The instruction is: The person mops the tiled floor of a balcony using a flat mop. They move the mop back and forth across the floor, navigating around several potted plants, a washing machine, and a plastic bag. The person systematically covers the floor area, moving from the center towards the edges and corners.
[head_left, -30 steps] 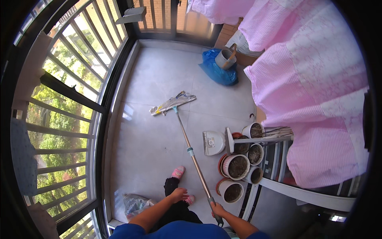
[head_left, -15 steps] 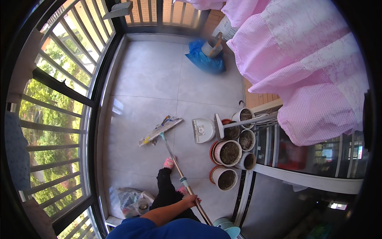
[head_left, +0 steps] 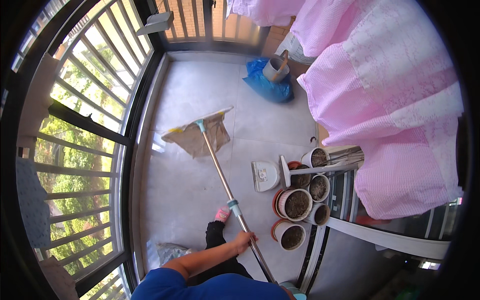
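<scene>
Your left hand (head_left: pixel 243 241) wraps its fingers around the mop (head_left: pixel 215 159), whose cloth (head_left: pixel 207 140) spreads ahead of you; your right hand is out of sight, its grip untold. The dustpan's (head_left: pixel 270 181) label (head_left: pixel 262 173) is illegible. Pots (head_left: pixel 283 205) hold soil (head_left: pixel 298 204); a bucket (head_left: pixel 272 72) sits on a blue bag (head_left: pixel 272 91).

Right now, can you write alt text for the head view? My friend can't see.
A person's left fingers grip a mop pole over a pale tiled floor. Flowerpots, a dustpan and pink hanging fabric are on the right.
</scene>
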Available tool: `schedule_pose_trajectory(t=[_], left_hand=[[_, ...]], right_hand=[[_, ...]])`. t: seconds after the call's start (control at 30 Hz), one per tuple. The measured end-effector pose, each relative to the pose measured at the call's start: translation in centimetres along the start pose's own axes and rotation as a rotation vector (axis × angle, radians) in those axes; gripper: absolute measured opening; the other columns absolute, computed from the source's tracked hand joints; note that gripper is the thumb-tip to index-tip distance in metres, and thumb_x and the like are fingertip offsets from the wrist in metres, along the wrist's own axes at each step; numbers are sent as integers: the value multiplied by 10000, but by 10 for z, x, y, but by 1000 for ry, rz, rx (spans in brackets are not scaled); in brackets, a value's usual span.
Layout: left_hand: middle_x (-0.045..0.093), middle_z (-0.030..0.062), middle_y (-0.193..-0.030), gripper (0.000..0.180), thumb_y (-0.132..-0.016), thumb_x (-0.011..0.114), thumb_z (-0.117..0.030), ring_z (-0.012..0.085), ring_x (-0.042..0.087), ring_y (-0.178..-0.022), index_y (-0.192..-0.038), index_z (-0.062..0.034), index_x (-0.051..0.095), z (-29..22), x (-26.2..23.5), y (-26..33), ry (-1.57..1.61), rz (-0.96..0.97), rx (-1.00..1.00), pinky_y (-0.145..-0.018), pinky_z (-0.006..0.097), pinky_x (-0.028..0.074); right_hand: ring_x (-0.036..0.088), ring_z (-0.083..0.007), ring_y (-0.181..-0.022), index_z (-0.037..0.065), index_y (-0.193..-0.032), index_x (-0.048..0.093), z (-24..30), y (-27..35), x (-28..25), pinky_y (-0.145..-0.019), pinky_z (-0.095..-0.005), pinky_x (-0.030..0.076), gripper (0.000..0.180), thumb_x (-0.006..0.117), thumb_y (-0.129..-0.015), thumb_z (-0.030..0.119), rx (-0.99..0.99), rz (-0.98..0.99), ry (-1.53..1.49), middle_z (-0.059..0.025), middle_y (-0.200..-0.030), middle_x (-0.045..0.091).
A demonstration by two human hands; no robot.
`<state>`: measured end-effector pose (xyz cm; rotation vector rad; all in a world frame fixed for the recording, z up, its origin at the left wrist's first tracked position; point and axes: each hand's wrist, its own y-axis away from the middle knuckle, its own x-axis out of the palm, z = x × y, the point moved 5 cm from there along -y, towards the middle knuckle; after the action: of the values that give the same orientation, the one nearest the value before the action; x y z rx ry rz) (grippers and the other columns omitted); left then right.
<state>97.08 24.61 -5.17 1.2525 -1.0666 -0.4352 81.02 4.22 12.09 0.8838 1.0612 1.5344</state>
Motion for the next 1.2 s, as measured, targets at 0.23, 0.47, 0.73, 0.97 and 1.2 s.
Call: schedule_pose_trajectory(t=[0.23, 0.47, 0.73, 0.97, 1.2], left_hand=[[518, 96, -638, 73, -723, 488, -46, 197, 540, -600, -710, 26, 493, -210, 15, -43, -158, 66, 330, -540, 287, 453], [446, 111, -880, 221, -788, 449, -97, 259, 517, -780, -963, -30, 334, -335, 17, -61, -94, 27, 295, -646, 413, 471], [464, 110, -761, 165, -795, 436, -107, 246, 522, -584, -899, 10, 384, -321, -37, -131, -138, -133, 282, -533, 397, 502], [517, 152, -808, 201, -829, 421, -156, 295, 562, -702, -922, 22, 402, -233, -41, -135, -295, -52, 57, -628, 446, 487], [498, 111, -806, 228, -726, 588, -122, 246, 528, -750, -883, -21, 457, -34, -37, -105, -391, 56, -209, -638, 466, 483]], right_hand=[[455, -111, -398, 35, -832, 447, 163, -94, 70, -383, -249, 380, 248, 452, -816, 283, -145, 26, 135, -40, -518, 461], [435, -133, -361, 38, -803, 420, 299, -213, 145, -339, -263, 361, 242, 431, -831, 279, -394, 90, 47, -53, -511, 448], [442, -150, -358, 30, -844, 420, 307, -299, 172, -335, -284, 379, 234, 426, -829, 264, -266, 70, 21, -64, -528, 456], [446, -149, -361, 40, -1010, 383, 233, -265, 140, -338, -298, 368, 255, 420, -825, 211, -221, 59, 186, -56, -538, 448], [457, -127, -400, 72, -962, 438, 74, -155, 60, -388, -278, 408, 243, 463, -796, 248, 92, -2, 154, -53, -542, 471]])
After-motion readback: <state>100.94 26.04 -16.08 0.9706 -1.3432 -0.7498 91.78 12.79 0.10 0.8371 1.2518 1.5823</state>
